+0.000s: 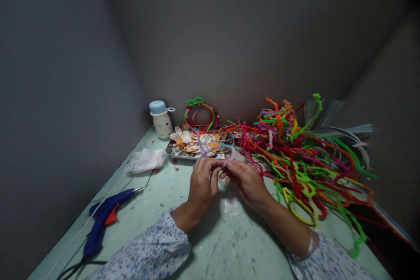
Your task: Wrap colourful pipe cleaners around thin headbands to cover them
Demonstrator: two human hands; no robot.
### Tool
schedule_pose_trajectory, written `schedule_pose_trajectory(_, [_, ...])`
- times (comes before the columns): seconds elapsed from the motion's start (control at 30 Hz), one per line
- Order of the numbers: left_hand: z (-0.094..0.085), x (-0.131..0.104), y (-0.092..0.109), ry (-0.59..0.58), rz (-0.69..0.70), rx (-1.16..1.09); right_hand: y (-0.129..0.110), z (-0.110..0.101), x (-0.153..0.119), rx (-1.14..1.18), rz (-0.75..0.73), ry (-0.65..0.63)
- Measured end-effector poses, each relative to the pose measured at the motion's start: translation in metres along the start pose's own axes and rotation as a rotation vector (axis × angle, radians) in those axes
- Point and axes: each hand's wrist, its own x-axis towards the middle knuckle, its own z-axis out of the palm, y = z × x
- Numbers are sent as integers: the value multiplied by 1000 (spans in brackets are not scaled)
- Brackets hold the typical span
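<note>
The left hand point(205, 180) and right hand point(246, 179) are pinching a bent, pastel fuzzy wire point(233, 154) close together; it is curving beyond them, near the tray point(183, 156); a glue gun point(98, 227) is lying leftward on the desk point(229, 249).

Left hand point(205, 181): thumb and fingers pinched on a pastel fuzzy band point(233, 155).
Right hand point(251, 185): pinching same band, fingertips just beside the left's.
Tray point(183, 156): metal, 12 o'clock from hands, heaped with shells point(208, 141).
Hoop point(187, 116): fuzzy, multicolour, 11–12 o'clock, two green loops on top.
Fuzzy stems point(292, 153): big tangle, 2–3 o'clock.
Bottle point(162, 125): upright, blue lid, 10–11 o'clock.
Bag point(147, 160): 9 o'clock, contents I can't make out.
Glue gun point(100, 227): blue, 8 o'clock.
Table point(236, 236): pale green, stained.
</note>
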Motion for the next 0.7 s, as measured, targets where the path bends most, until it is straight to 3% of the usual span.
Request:
schedule_pose_trajectory(0.27, [1, 1, 0, -14, -51, 12, -3, 2, 0, -31, -4, 53])
schedule_pose_trajectory(0.7, [1, 1, -2, -49, -35, 67, 0, -4, 2, -126, -16, 21])
